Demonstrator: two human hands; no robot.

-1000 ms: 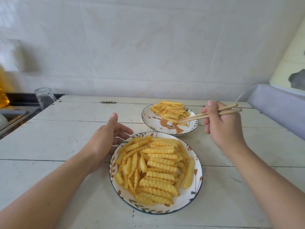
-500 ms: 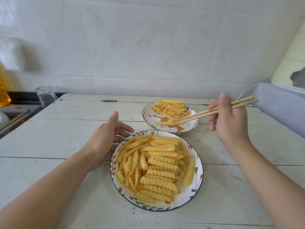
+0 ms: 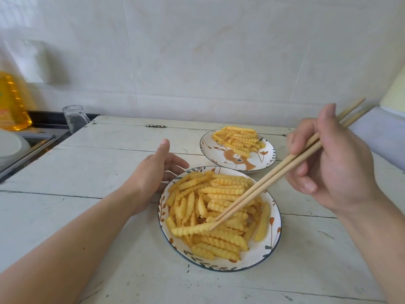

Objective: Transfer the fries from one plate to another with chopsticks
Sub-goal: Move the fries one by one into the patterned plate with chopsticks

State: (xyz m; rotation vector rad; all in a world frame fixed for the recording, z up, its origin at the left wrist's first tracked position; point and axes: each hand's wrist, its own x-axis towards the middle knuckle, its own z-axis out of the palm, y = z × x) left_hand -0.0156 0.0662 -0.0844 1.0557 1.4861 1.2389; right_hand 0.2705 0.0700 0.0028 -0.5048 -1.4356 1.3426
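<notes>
A near plate [image 3: 270,249] with a leaf-patterned rim holds a large heap of crinkle-cut fries [image 3: 217,207]. A smaller far plate [image 3: 266,162] with a deer picture carries a smaller pile of fries [image 3: 238,138]. My right hand [image 3: 333,165] grips a pair of wooden chopsticks [image 3: 263,187]. Their tips pinch one long fry [image 3: 190,229] over the front left of the near plate. My left hand [image 3: 153,174] rests with relaxed fingers against the near plate's far left rim.
The plates stand on a worn white wooden table [image 3: 87,172]. At the far left are an upturned glass [image 3: 74,118], a yellow oil bottle [image 3: 12,102] and a sink edge [image 3: 28,150]. A tiled wall rises behind.
My right hand has carried the chopsticks with one fry from the far plate toward me, down over the near plate. My left hand has stayed by the near plate.
</notes>
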